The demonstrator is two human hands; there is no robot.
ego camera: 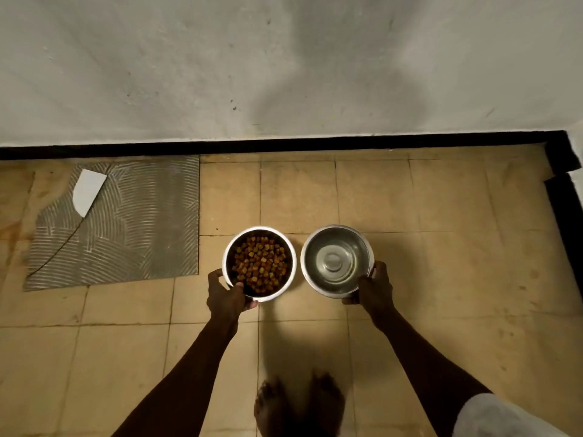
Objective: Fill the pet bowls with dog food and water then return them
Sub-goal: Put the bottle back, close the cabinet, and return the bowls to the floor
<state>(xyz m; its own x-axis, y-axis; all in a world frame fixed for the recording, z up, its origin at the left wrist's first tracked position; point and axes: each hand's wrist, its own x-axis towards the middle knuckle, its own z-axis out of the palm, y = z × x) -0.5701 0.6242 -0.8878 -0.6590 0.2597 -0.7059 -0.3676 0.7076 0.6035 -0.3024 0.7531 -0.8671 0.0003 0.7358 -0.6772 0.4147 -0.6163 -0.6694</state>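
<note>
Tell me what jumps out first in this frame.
Two steel bowls, side by side at centre: the left hand grips the kibble bowl, the right hand the water bowl. Left of them, a grey patch of ridged adhesive bearing a white shard breaks the tan tiles.

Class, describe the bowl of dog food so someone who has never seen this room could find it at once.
From the white wall, look down to the tan tiled floor. Two metal bowls are side by side; the food bowl is the left one, gripped by the left hand. It holds brown kibble, the water bowl beside it only clear water.
</note>
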